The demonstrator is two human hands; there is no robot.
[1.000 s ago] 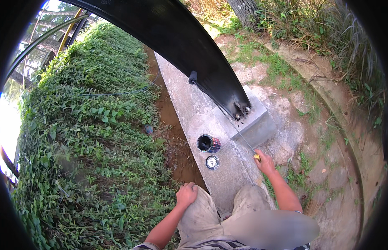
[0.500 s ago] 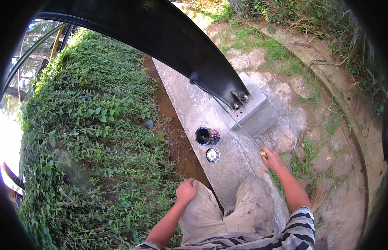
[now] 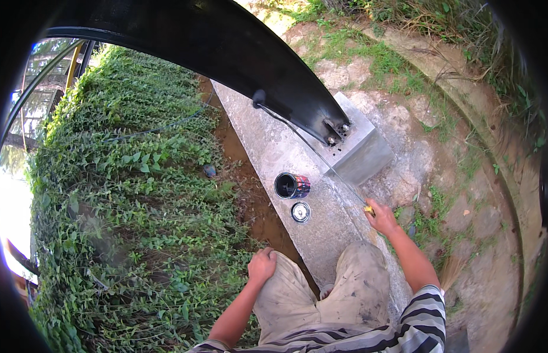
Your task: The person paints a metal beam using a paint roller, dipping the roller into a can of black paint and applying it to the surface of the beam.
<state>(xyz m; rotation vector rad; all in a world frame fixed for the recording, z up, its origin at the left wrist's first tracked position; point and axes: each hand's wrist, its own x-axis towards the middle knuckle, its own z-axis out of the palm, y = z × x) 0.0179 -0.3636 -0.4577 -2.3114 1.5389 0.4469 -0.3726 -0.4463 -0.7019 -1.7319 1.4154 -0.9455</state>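
A grey concrete ledge (image 3: 321, 235) runs through centre frame beside green ivy (image 3: 127, 194). Right hand (image 3: 381, 216) grips a yellow-handled brush (image 3: 369, 209); left hand (image 3: 262, 265) rests curled on the thigh, empty. Open black paint tin (image 3: 291, 186) sits centre.

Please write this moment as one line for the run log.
left hand: on knee | right hand: holds thin stick | open paint can, lid: on concrete strip
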